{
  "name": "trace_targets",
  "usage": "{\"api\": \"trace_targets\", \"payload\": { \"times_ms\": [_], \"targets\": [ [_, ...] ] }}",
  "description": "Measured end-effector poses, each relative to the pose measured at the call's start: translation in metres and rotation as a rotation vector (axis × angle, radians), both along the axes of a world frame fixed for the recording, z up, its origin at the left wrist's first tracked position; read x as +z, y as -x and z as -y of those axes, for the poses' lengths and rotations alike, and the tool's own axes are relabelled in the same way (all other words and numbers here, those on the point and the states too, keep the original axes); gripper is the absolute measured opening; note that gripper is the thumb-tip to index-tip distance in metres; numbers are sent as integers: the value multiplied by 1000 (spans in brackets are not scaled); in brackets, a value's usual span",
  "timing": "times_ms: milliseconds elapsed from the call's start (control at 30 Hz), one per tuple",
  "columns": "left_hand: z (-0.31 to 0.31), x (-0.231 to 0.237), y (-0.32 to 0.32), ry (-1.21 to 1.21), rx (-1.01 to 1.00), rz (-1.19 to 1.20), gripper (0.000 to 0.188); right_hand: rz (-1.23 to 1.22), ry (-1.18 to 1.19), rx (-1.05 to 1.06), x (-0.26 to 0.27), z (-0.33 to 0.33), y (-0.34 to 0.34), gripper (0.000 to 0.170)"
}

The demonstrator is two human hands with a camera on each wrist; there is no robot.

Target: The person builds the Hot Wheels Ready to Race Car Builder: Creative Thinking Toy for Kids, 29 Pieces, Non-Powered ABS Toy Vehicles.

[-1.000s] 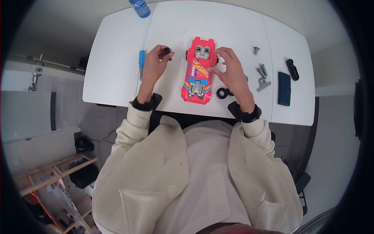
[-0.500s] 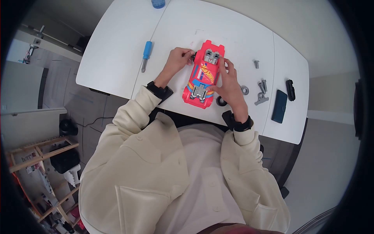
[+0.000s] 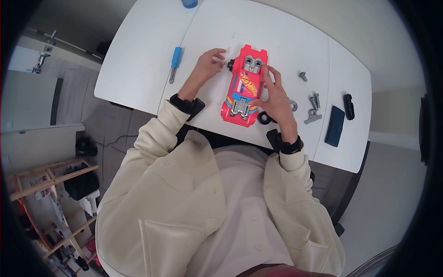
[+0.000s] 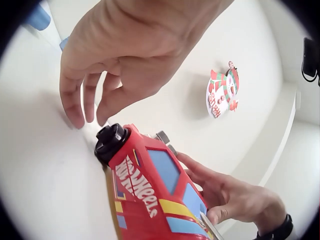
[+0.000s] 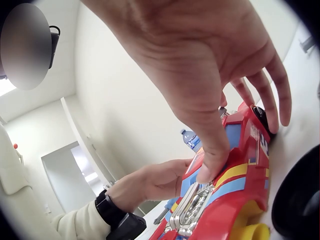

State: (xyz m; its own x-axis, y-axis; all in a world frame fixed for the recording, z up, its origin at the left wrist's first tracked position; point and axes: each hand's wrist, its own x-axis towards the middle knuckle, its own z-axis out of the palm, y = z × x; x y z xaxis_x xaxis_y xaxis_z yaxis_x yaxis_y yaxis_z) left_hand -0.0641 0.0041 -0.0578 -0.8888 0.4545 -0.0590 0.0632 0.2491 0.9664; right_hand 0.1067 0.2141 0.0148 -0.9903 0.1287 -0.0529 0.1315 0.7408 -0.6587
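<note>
On the white table [image 3: 138, 55], between both hands, lies the red toy car [image 3: 247, 85], its far flank partly covered by the right hand [image 3: 275, 99]. That hand arches over the car, thumb resting on top, fingers spread and reaching down the side; how firmly the fingertips press cannot be told. Behind it, a grey washer [image 3: 294, 105] and black rings [image 3: 263, 118] are partly hidden, and in the right wrist view one ring is cut off by the edge. The left hand [image 3: 207, 67] hangs with its fingers loosely bent and parted, tips just beside the black piece [image 4: 111, 142] jutting from the car's side. Up at the head view's top edge, only the blue bottle's [image 3: 189, 3] base shows.
</note>
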Motion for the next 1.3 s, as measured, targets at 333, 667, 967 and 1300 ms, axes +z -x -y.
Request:
{"api": "trace_targets", "payload": {
  "times_ms": [333,667,967,1300],
  "targets": [
    [3,-12,-6,56,-61,-242,30,-11,5,29,-1,-4,0,128],
    [-13,-21,9,85,-84,-105,48,-35,-70,59,-2,-9,4,125],
    [-16,-19,8,181,-122,70,59,34,-59,25,-2,-8,3,124],
    [-19,13,-3,16,-120,345,51,11,-109,15,7,-8,-6,121]
  ]
}}
